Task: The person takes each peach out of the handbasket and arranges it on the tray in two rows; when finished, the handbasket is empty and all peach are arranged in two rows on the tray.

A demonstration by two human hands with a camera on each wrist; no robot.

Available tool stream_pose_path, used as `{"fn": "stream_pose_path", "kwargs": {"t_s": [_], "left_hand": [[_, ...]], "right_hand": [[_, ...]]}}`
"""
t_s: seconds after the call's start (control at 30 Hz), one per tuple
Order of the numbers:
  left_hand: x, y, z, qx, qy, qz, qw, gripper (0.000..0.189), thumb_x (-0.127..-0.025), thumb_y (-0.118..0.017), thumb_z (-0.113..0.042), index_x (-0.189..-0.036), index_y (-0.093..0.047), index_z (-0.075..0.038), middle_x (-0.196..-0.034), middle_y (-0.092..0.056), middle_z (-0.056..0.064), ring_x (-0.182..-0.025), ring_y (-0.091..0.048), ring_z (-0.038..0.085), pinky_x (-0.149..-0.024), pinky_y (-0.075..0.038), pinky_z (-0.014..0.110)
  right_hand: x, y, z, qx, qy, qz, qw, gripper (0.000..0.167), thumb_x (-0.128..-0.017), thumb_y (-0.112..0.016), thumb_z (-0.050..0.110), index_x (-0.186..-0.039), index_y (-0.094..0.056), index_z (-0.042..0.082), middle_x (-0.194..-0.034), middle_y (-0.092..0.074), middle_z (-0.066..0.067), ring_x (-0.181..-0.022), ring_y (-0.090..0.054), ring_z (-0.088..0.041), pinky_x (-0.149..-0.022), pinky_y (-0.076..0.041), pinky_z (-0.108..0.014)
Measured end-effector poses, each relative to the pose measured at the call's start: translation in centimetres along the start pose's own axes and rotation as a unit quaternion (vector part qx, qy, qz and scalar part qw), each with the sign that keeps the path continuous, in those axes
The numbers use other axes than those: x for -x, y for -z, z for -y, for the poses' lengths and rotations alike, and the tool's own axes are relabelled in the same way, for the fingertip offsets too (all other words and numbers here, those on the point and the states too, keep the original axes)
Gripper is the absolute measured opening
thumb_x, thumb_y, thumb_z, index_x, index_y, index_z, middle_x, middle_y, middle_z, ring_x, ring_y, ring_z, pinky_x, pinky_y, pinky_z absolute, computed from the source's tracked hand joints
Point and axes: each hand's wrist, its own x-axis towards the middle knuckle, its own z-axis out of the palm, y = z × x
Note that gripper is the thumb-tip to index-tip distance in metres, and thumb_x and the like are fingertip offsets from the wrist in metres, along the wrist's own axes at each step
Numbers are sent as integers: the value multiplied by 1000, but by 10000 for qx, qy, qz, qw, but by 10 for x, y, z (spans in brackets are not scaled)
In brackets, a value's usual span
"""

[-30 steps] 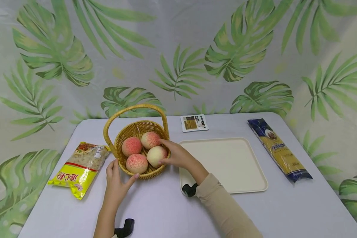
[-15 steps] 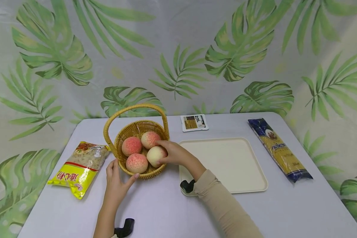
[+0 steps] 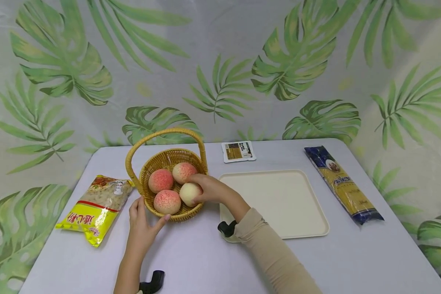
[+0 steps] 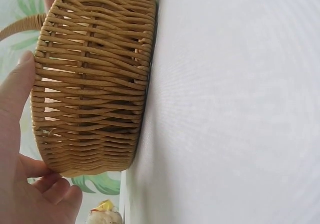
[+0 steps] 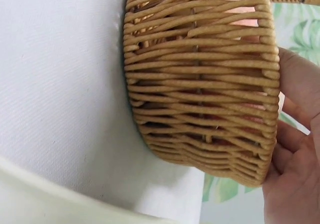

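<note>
Centre-left: right hand (image 3: 212,190) grasps the pale peach (image 3: 189,194), likely light, firm, best held round its sides; left hand (image 3: 143,226) grips the basket (image 3: 185,215).

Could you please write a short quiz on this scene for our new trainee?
1. How many peaches can be seen in the basket?

2. True or false: on the table, the tray lies between the basket and the long pasta packet.

3. What is the right hand holding?
A) the tray
B) the palest peach
C) the long pasta packet

Key: 1. Four. 2. True. 3. B.
</note>
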Motion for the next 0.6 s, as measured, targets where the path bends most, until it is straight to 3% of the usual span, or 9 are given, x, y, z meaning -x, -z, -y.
{"fn": "stream_pose_path", "kwargs": {"t_s": [0.23, 0.6], "left_hand": [[-1, 0, -1, 71, -28, -17, 10000, 99, -73, -73, -39, -142, -14, 0, -138, -13, 23, -127, -17, 37, -98, -23, 55], [-1, 0, -2, 130, 62, 57, 9999, 98, -73, -72, -41, -142, -15, -2, -137, -12, 21, -126, -19, 36, -98, -25, 54]], "right_hand": [[-1, -2, 3, 75, -48, -73, 9999, 55, -71, -76, 15, -120, -54, 6, -122, -51, -5, -111, -45, -17, -91, -39, -30], [3, -5, 0, -62, 80, -559, 9984, 56, -69, -75, 14, -120, -54, 5, -122, -52, -7, -113, -44, -21, -89, -41, -32]]}}
